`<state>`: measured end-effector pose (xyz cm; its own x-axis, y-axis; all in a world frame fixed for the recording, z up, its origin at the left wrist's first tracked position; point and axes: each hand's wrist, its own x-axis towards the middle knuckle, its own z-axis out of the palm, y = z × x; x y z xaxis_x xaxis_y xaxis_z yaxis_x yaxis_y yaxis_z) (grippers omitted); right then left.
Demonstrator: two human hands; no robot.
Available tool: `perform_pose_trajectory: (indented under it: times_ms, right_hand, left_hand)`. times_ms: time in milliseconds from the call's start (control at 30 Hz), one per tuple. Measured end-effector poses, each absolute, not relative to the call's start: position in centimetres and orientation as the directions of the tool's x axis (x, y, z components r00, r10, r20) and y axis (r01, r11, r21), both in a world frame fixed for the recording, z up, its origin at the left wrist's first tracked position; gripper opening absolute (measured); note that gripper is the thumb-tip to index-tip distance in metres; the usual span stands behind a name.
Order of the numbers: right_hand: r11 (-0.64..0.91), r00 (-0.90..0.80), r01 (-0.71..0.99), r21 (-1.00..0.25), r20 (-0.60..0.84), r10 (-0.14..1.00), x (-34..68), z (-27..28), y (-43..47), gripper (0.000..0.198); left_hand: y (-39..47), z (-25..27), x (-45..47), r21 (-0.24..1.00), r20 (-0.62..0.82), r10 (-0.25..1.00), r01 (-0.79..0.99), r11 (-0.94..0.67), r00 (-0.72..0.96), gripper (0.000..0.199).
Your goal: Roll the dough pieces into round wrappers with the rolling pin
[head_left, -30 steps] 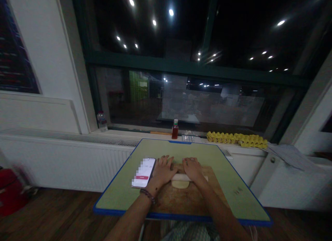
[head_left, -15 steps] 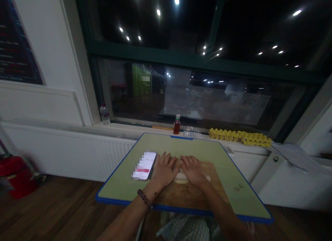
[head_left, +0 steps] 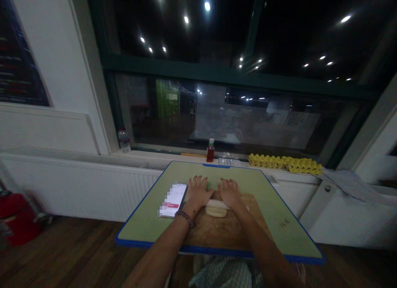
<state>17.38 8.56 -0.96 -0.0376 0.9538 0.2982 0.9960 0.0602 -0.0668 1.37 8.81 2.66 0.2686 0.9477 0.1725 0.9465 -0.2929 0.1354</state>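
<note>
A pale rolling pin (head_left: 218, 204) lies crosswise on a wooden board (head_left: 223, 234). My left hand (head_left: 197, 193) rests over its left end, fingers stretched forward and apart. Over the right part lies my right hand (head_left: 230, 193), palm down with extended fingers. Neither hand wraps round the pin. A small flattened piece of pale dough (head_left: 216, 212) shows on the near side of the pin, between my wrists. Left of my left hand is a phone (head_left: 174, 199) with a lit screen.
The board lies on a green folding table (head_left: 294, 234) with a blue edge. On the windowsill behind stand a bottle of red liquid (head_left: 210, 152), yellow egg trays (head_left: 283, 164) and a clear bottle (head_left: 124, 140). A red fire extinguisher (head_left: 18, 217) stands at the left.
Both hands have moved forward, away from me, with the rolling pin. More of the dough shows on its near side. The view has shifted slightly.
</note>
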Motion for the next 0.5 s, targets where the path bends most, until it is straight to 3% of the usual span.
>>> perform_pose_trajectory:
  times_ms: [100,200,367,500]
  right_hand:
    - [0.180,-0.185,0.983,0.043,0.266,0.946,17.7,-0.9,8.9,0.041]
    - [0.212,-0.224,0.974,0.075,0.231,0.947,17.8,-0.8,8.6,0.039]
    - [0.229,-0.228,0.973,0.022,0.235,0.945,17.3,-0.3,6.6,0.041]
    - [0.193,-0.157,0.977,-0.087,0.317,0.935,16.5,0.0,4.5,0.048]
  left_hand:
    - [9.3,3.0,1.5,0.137,0.079,0.959,0.950,-0.281,0.272,0.072]
    - [9.1,2.9,1.3,0.127,0.036,0.948,0.940,-0.318,0.316,0.069]
    - [7.3,2.2,0.6,0.134,0.030,0.922,0.913,-0.386,0.386,0.064]
    - [5.9,1.7,0.0,0.113,0.122,0.883,0.878,-0.465,0.453,0.062]
